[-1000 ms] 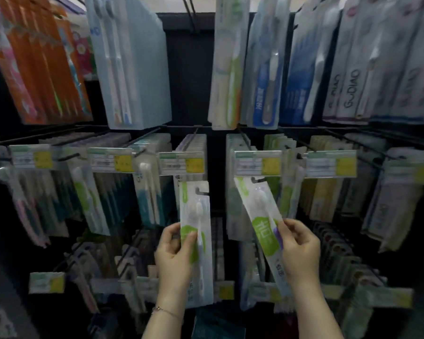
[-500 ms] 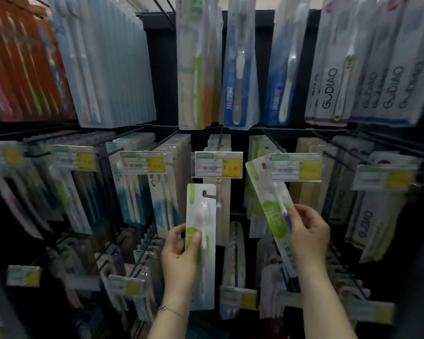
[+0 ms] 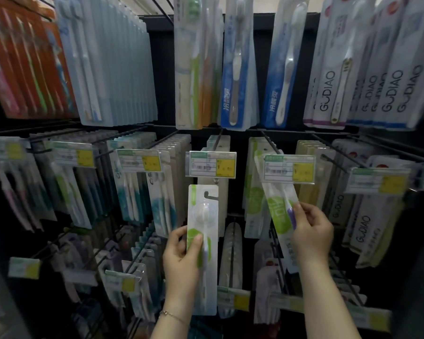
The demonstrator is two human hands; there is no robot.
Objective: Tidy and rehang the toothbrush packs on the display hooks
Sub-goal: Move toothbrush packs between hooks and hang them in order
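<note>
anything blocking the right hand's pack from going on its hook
Yes: the price label hangs at the front of the hook, and the top of the tilted pack in the right hand is hidden behind it.

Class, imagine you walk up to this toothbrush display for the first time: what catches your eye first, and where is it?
Centre stage, the left hand holds a green-and-white toothbrush pack upright, off any hook. Beside it, the right hand pinches a second pack, tilted, its top behind a yellow price tag. Upper right hang white GUDIAO packs.
</note>
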